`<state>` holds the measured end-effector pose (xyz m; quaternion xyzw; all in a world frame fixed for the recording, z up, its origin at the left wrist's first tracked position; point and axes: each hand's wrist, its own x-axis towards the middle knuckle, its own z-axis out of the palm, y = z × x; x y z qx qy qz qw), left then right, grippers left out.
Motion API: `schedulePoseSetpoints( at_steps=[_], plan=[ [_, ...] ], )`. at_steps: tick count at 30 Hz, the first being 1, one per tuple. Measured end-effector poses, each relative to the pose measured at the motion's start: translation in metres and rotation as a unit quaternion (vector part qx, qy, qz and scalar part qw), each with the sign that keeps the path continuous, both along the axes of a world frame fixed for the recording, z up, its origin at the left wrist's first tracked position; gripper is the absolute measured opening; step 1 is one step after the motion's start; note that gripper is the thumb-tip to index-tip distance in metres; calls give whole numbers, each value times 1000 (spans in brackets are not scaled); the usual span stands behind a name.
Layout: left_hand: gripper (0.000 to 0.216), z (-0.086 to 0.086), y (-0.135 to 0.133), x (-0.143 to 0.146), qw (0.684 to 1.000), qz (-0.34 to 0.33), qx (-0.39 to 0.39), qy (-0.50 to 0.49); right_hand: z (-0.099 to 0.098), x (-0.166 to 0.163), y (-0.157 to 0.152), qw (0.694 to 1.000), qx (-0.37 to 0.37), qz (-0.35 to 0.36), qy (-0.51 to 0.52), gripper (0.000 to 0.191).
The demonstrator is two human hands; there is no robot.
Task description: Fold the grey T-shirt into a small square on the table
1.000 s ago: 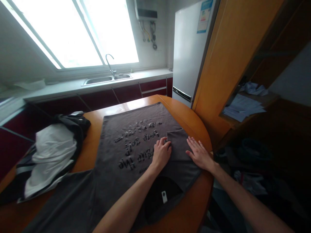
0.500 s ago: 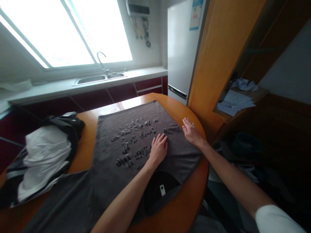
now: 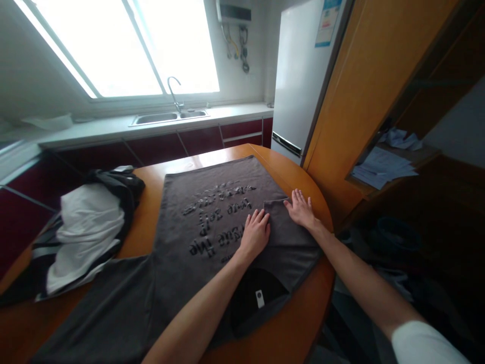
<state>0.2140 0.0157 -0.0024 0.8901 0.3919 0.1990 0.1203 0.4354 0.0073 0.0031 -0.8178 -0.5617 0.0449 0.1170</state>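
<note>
T-shirt [image 3: 212,217] print upside down; "self" and "the" legible.

Right hand [image 3: 302,210] is shifting along the folded-in sleeve [image 3: 282,222]: a second ago it was lying flat low on the sleeve near the table edge, half a second ago it was out at the sleeve's far outer corner, now it is sitting flat on the sleeve's top edge, closer in to the left hand [image 3: 256,233]. Gap between the two hands is narrowing. Left hand is opening up: fingers were curled over the sleeve's inner corner a second ago, now they are spread flat on it. Sleeve fold is looking flatter under both palms. Right arm is stretching out further, a white shirt sleeve [image 3: 428,344] now showing at bottom right.
</note>
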Motion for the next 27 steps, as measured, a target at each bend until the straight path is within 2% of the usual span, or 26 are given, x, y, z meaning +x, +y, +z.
schedulePoseSetpoints(
  at_steps=[2, 4, 7, 10, 12, 15, 18, 23, 27],
  plan=[
    [42, 2, -1, 0, 1000, 2, -3, 4, 3, -7, 0, 999, 37, -3, -12, 70],
    [44, 3, -1, 0, 1000, 5, -1, 6, 2, -18, -1, 997, 54, 40, -25, 67],
    [46, 3, -2, 0, 1000, 8, 3, 0, -2, -35, -5, 994, 22, 103, -32, 68],
    [46, 0, -1, 0, 1000, 5, -10, -4, -3, -44, -6, 994, -6, 106, -29, 69],
    [47, -3, 2, 0, 1000, 6, -22, -19, -1, -49, -5, 994, 11, 105, -35, 69],
    [48, -8, 7, 0, 996, 24, -41, -74, 0, -58, -4, 989, 27, 141, -38, 67],
    [51, -10, 12, 0, 987, 55, -68, -133, -2, -67, -3, 986, -1, 167, -23, 65],
    [52, -9, 14, 0, 976, 72, -98, -178, -6, -76, -6, 986, 21, 166, -15, 66],
    [46, -6, 12, 1, 971, 80, -110, -195, -3, -77, -9, 984, 7, 179, 2, 66]
  ],
)
